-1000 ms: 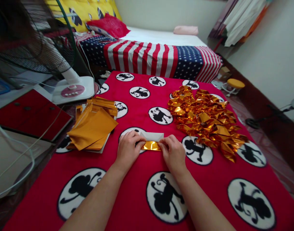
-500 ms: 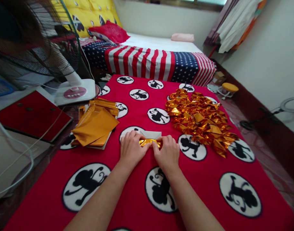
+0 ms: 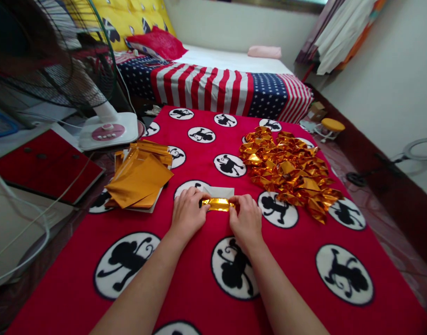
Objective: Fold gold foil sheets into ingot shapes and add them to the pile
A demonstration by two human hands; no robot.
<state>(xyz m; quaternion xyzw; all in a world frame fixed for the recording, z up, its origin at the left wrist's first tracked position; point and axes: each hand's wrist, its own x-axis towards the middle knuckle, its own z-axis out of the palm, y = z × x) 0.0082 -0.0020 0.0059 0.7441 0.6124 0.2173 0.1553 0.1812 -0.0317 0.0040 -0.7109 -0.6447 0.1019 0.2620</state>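
Note:
A sheet of gold foil paper [image 3: 218, 204] lies on the red cloth, its near part rolled or folded into a shiny gold strip and its far part showing a pale back. My left hand [image 3: 190, 209] pinches the strip's left end between thumb and fingers. At the right end, my right hand [image 3: 246, 215] grips it the same way. To the left sits a loose stack of flat gold paper sheets [image 3: 139, 181]. Over on the right is a heap of folded gold foil pieces [image 3: 290, 167], several of them overlapping.
The red cloth [image 3: 185, 288] with monkey prints covers the table. A fan [image 3: 108, 130] stands at the left, beside a dark red panel [image 3: 45, 163]. Beyond the table is a bed [image 3: 213, 88]; a yellow stool [image 3: 333, 124] and a ring-shaped stand [image 3: 421, 150] are at the right.
My thumbs have moved apart from the middle of the strip to its two ends, leaving the gold strip's centre uncovered. The view has shifted slightly.

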